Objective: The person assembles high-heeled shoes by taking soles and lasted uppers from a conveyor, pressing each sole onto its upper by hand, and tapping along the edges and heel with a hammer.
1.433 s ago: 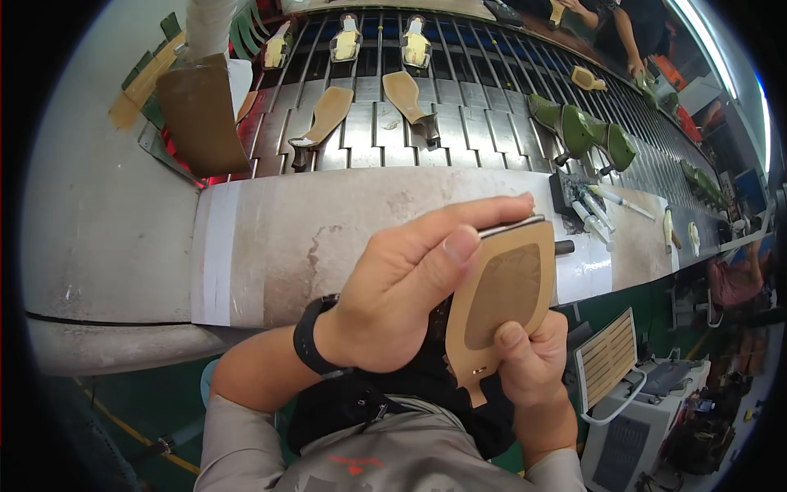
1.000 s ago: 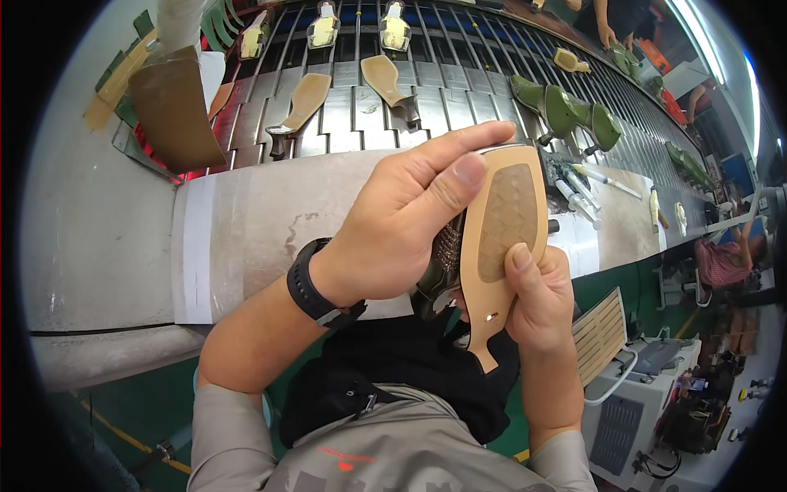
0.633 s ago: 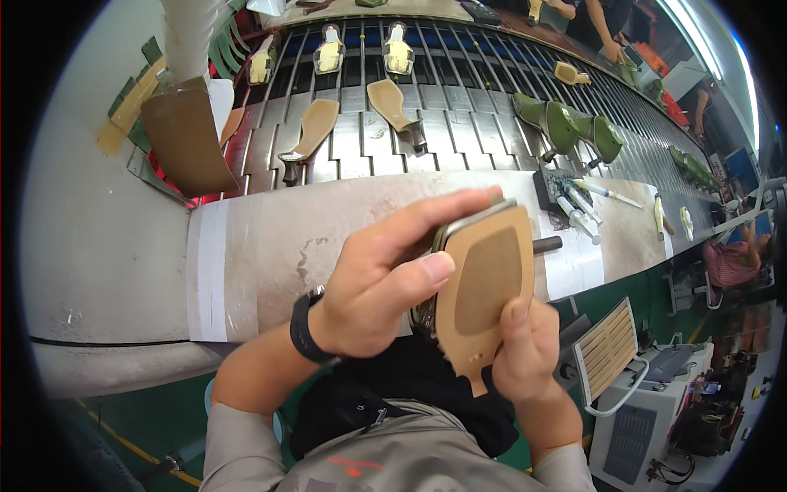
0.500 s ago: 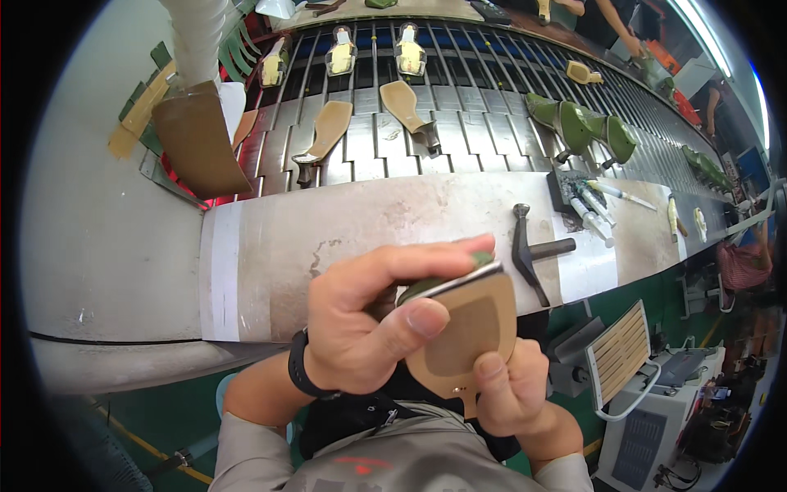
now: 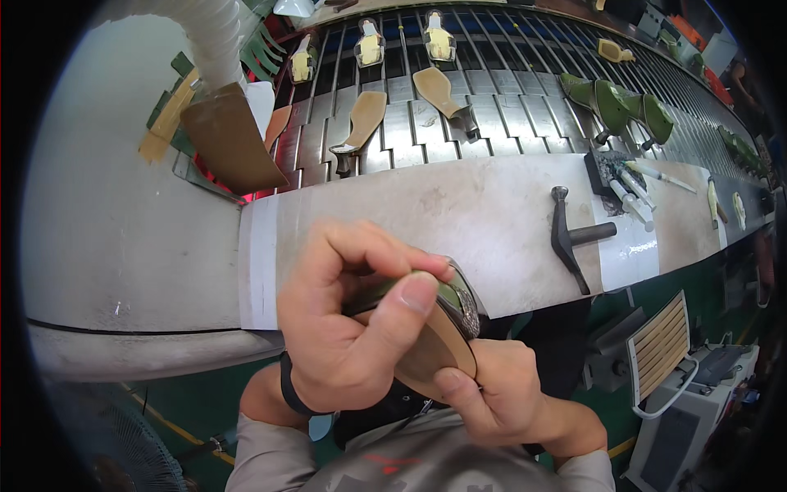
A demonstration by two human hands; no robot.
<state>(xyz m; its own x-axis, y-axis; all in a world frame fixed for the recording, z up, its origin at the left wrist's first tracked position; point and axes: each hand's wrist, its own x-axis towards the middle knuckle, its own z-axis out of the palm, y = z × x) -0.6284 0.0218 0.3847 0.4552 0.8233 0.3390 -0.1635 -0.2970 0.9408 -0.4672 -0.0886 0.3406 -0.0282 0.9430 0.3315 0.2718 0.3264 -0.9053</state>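
A shoe with a tan sole (image 5: 443,348) and a green upper (image 5: 456,289) is held between my two hands above the bench's near edge. My left hand (image 5: 348,328) is closed on its left side, thumb pressed down near the sole's edge and fingers bent over the green part. At the lower right, my right hand (image 5: 500,385) grips the shoe, its thumb against the sole. A glittery strip lines the shoe's right edge. My left fingers hide part of the upper. Right of the hands, a hammer (image 5: 562,239) lies on the bench.
Syringes (image 5: 638,201) rest by a dark block (image 5: 602,170) on the bench (image 5: 393,201). Beyond it, a slatted conveyor (image 5: 402,152) carries tan soles (image 5: 367,115), green shoes (image 5: 611,107) and yellowish shoe forms (image 5: 440,43). A white hose (image 5: 205,41) hangs at left above a brown panel (image 5: 231,139).
The shoe has been turned, so its sole faces me less and more green upper and the glittery edge show. My left fingers have bent more. Bench items sit farther right in view.
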